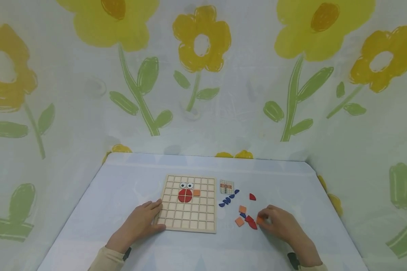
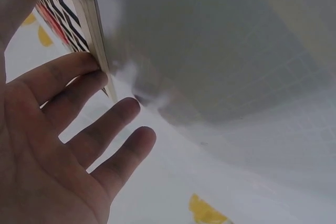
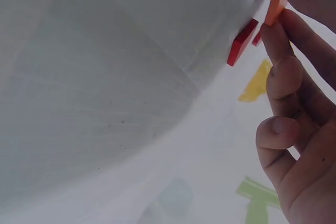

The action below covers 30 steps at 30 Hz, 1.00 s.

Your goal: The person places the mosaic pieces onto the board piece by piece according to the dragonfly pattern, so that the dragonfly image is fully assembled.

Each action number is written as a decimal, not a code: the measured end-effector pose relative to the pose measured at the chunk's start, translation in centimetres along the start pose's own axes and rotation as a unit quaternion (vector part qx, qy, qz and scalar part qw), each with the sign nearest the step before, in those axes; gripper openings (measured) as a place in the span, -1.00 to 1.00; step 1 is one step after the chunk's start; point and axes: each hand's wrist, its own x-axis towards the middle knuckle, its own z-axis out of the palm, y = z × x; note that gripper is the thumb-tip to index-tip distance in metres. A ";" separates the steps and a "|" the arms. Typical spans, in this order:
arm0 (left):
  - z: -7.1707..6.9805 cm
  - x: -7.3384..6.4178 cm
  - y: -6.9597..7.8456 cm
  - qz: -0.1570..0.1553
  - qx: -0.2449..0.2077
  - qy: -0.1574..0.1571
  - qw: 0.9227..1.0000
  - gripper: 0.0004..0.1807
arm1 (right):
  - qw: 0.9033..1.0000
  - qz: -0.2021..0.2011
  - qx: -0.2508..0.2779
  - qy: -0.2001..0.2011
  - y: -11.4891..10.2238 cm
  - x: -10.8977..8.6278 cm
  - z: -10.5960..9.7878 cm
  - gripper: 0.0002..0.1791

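A wooden grid board [image 1: 190, 214] lies flat on the table. On it sit two eye tiles [image 1: 186, 185], a red circle of quarter pieces [image 1: 185, 195] and one orange square [image 1: 196, 192]. My left hand [image 1: 140, 222] rests at the board's left side. In the left wrist view its fingers [image 2: 79, 66] are fairly straight, some against the board's edge [image 2: 94, 30]. To the right of the board, my right hand [image 1: 279, 224] pinches an orange square tile [image 3: 275, 7] between thumb and fingertips. Right beside it lie red pieces [image 1: 252, 224] and orange squares [image 1: 239, 221].
A small pattern card [image 1: 227, 186] lies by the board's upper right corner. Several blue half-round pieces [image 1: 227, 200] are scattered below it, with a red quarter piece [image 1: 252, 197] farther right. A flower-printed curtain [image 1: 237, 94] encloses the table's back and sides.
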 end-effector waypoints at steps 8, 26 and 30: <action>-0.2 0.0 0.2 -0.003 -0.004 0.002 1.000 -0.10 | 1.000 0.001 0.009 0.017 -0.4 0.3 -0.3 -0.71; -0.1 -0.4 0.3 -0.024 -0.049 -0.023 0.998 -0.05 | 0.990 -0.103 0.062 0.075 -3.6 0.6 -0.8 -0.73; -0.1 -0.3 0.3 -0.027 -0.055 -0.026 0.998 -0.05 | 0.984 -0.141 0.062 0.094 -4.1 0.8 -0.4 -0.73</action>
